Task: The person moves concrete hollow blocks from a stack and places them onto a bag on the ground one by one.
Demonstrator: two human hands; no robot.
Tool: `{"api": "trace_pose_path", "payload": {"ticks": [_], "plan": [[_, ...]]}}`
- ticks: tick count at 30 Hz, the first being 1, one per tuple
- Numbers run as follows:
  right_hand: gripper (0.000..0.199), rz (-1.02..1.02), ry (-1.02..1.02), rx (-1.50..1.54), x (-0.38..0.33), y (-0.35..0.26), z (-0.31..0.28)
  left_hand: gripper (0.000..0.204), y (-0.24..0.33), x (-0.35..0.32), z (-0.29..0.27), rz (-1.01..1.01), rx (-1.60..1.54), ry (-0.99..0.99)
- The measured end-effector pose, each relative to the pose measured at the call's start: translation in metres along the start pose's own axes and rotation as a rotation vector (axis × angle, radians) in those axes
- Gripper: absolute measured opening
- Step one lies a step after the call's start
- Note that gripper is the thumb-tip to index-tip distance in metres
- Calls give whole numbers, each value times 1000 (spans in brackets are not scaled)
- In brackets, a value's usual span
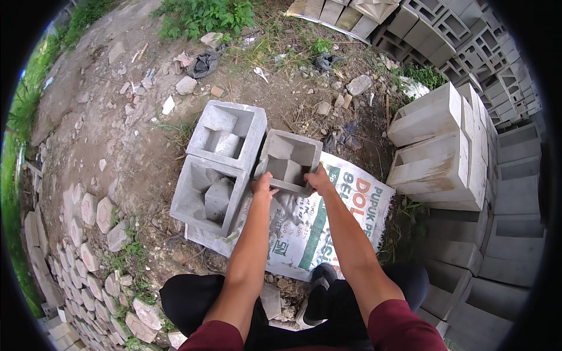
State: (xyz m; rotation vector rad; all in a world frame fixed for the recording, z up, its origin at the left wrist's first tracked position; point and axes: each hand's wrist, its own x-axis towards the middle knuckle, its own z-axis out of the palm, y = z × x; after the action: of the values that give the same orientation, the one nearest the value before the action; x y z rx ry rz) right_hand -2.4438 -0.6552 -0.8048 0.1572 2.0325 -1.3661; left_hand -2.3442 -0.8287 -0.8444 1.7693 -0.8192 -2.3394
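Hollow block (287,167) at the far part of the printed sack (310,234), gripped by two hands.
Fingers of the left hand (263,184) and right hand (318,178) are curled closed on its near corners; a leftward swing could pinch knuckles or chip rims against the paired blocks (237,164) along the sack's left side. Room lies toward the sack's near edge; stacked blocks (436,164) stand beyond its right edge.
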Motion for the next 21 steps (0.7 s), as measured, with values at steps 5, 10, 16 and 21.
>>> {"api": "trace_pose_path", "payload": {"ticks": [5, 10, 16, 21], "plan": [[67, -43, 54, -105, 9, -6, 10, 64, 10, 3, 4, -2, 18, 31], [69, -44, 45, -126, 7, -13, 13, 63, 16, 0, 6, 27, 36, 99], [72, -221, 120, -182, 33, 18, 23, 60, 8, 0, 3, 96, -10, 150], [77, -197, 116, -263, 34, 22, 17, 64, 4, 0, 5, 77, -18, 179]]}}
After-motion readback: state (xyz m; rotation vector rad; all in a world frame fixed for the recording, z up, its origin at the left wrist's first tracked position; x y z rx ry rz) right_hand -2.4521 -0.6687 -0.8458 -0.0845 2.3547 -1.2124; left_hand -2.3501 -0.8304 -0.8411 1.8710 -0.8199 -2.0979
